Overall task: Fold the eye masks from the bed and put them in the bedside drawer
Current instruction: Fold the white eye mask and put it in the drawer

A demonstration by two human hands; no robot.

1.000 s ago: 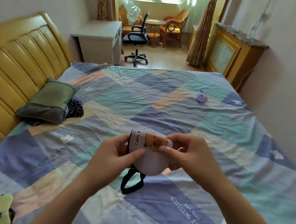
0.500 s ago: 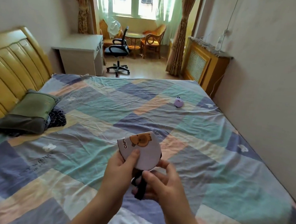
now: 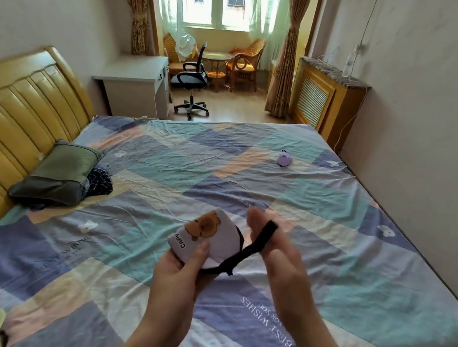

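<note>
I am pinching the folded capybara eye mask [image 3: 207, 239] under my left hand [image 3: 178, 280] thumb while my right hand [image 3: 278, 255] fingers are stretching its black strap [image 3: 256, 245] above the bed [image 3: 329, 244], which could snap free and unfold it.

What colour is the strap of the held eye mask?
Black. The strap shows best in the head view.

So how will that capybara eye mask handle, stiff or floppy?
Probably soft and light: the eye mask sits folded in the left hand under a thumb pinch. Its black strap looks stretchy, pulled taut by the right hand.
</note>
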